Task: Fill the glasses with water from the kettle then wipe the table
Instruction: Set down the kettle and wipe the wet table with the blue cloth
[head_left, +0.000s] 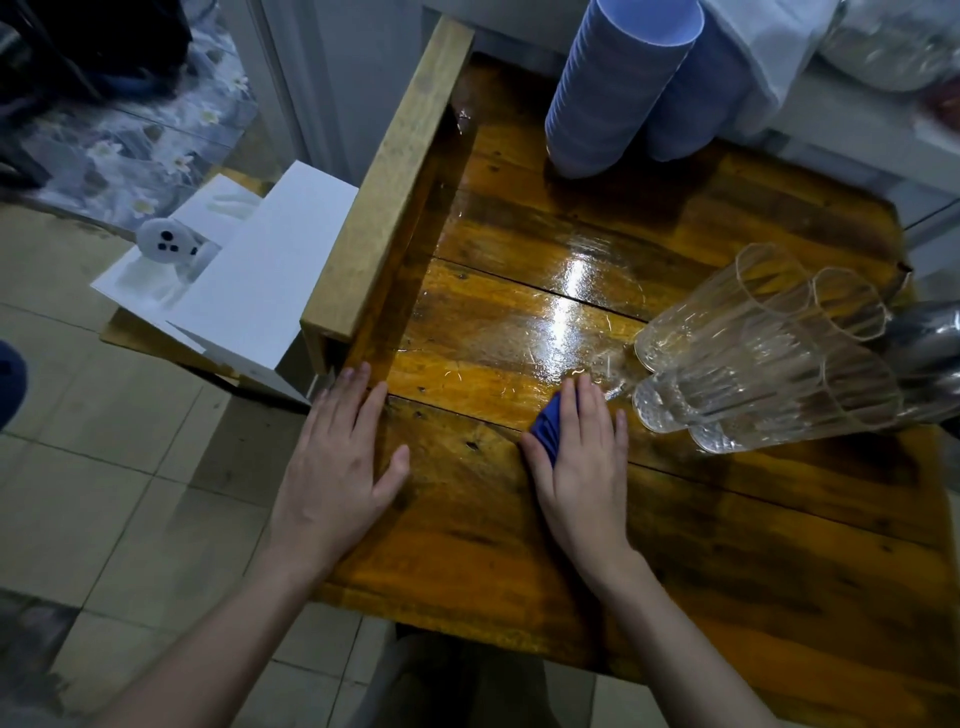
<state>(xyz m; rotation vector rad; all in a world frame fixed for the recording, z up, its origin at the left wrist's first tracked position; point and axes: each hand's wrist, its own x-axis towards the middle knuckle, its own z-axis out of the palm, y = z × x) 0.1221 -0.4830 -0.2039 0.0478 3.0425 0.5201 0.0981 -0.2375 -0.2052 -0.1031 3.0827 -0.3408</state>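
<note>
My right hand (582, 467) presses flat on a folded blue cloth (551, 427) on the wet wooden table (519, 545). My left hand (343, 467) lies flat and empty on the table's left front edge, fingers spread. Several clear ribbed glasses (769, 358) stand together at the right, just beyond the right hand's fingertips. A shiny metal kettle (935, 353) shows partly at the right edge behind the glasses. A wet sheen (566, 291) covers the middle planks.
Two stacks of blue plastic cups (618, 88) stand at the back of the table. A raised wooden rail (389, 182) runs along the left side. A white open box (234, 280) sits beside the table on the left, over tiled floor.
</note>
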